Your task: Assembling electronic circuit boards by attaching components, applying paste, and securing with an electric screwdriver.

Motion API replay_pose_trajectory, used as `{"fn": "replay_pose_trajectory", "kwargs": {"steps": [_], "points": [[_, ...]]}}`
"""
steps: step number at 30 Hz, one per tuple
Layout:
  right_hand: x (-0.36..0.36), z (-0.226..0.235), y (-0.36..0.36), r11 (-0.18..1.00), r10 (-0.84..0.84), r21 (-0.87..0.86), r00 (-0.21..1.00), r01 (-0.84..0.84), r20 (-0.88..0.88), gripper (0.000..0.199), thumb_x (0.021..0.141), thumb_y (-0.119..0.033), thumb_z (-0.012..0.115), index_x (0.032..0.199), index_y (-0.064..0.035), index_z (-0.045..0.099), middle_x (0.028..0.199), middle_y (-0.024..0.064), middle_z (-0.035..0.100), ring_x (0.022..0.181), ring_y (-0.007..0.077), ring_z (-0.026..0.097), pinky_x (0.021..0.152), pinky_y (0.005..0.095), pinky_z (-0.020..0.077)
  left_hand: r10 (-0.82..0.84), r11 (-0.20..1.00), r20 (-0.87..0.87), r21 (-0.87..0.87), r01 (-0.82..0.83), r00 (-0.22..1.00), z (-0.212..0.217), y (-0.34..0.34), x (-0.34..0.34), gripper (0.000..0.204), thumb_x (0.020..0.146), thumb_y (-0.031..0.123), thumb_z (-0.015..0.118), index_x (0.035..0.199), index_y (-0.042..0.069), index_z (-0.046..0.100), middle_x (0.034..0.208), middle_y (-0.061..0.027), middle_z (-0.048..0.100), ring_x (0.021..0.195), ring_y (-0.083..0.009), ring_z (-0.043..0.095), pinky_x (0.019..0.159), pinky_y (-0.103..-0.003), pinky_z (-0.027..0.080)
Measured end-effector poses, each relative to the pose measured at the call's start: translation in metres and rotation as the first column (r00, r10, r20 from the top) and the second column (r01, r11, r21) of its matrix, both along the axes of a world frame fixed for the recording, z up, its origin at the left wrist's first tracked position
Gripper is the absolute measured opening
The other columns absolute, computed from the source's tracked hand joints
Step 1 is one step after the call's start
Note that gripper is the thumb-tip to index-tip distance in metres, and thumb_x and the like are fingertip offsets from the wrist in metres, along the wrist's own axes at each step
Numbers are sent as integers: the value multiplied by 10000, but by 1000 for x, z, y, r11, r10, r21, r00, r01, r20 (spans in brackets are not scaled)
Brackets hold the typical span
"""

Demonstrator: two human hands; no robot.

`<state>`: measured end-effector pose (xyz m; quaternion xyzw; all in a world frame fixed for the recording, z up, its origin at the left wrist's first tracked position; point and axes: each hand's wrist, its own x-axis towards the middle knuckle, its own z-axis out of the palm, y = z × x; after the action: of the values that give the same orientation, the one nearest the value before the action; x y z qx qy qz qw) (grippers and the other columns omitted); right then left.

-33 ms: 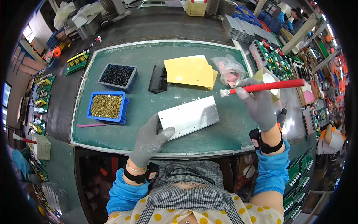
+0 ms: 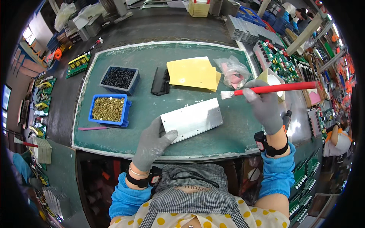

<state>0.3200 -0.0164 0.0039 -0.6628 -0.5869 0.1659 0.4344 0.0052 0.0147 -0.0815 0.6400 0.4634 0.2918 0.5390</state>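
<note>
over the green mat (image 2: pixel 144 108), my right hand (image 2: pixel 263 108) pinches a red brush (image 2: pixel 291 88), bristles (image 2: pixel 227 95) near right end of metal plate (image 2: pixel 194 119); left hand (image 2: pixel 151 144) grips its left end, thumb (image 2: pixel 171 135) on top.

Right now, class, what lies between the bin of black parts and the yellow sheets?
The head view shows flat black material between the bin and yellow sheets.

Your left hand (image 2: pixel 154 142) holds the plate (image 2: pixel 194 119) by its left end, thumb at the near edge. Your right hand (image 2: pixel 267 112) grips the red brush (image 2: pixel 283 88), its bristles pointing left, apart from the plate. Beyond the plate lie yellow sheets (image 2: pixel 190 74) and a bag (image 2: pixel 232 70); 2 filled bins (image 2: pixel 108 122) stand to your left.
</note>
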Motion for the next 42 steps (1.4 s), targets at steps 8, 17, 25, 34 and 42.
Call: {"fn": "replay_pose_trajectory", "kwargs": {"steps": [8, 17, 25, 34, 42], "points": [[57, 51, -48, 878, -190, 419, 972, 230, -135, 167, 903, -107, 653, 1030, 1, 640, 863, 48, 642, 767, 118, 610, 727, 263, 495, -79, 997, 55, -20, 80, 995, 11, -4, 0, 666, 796, 213, 731, 1343, -58, 465, 1149, -164, 647, 1054, -197, 619, 928, -322, 482], [158, -5, -47, 948, -288, 165, 955, 273, 77, 189, 872, -168, 683, 1004, -34, 670, 883, 54, 672, 847, 134, 626, 759, 278, 496, -117, 931, -286, 302, 205, 951, -2, -11, -14, 767, 678, 54, 789, 1356, -69, 452, 1115, -189, 642, 1088, -285, 628, 951, -362, 474], [170, -24, -31, 971, -238, 179, 746, 161, 622, 173, 824, -211, 727, 977, -130, 742, 996, 54, 732, 906, 255, 676, 839, 364, 502, -74, 922, -270, 348, 169, 960, -11, -13, -14, 779, 664, 116, 821, 1344, -28, 472, 1117, -216, 626, 1046, -377, 617, 900, -408, 493], [157, -17, -47, 900, -372, 421, 708, 116, 601, 197, 791, -145, 740, 968, -60, 724, 896, 94, 716, 835, 263, 659, 774, 381, 487, -48, 912, -343, 369, 181, 938, -2, -16, -11, 838, 662, 166, 826, 1383, -16, 438, 1117, -206, 628, 1043, -383, 614, 893, -417, 493], [116, 6, -65, 893, -218, 443, 936, 78, 274, 279, 883, -97, 617, 1131, 19, 667, 1049, 94, 687, 1006, 218, 639, 887, 346, 499, -56, 905, -310, 386, 179, 949, -8, -16, -16, 724, 699, 131, 795, 1347, 34, 489, 1136, -198, 626, 1083, -377, 600, 917, -415, 480]]}}
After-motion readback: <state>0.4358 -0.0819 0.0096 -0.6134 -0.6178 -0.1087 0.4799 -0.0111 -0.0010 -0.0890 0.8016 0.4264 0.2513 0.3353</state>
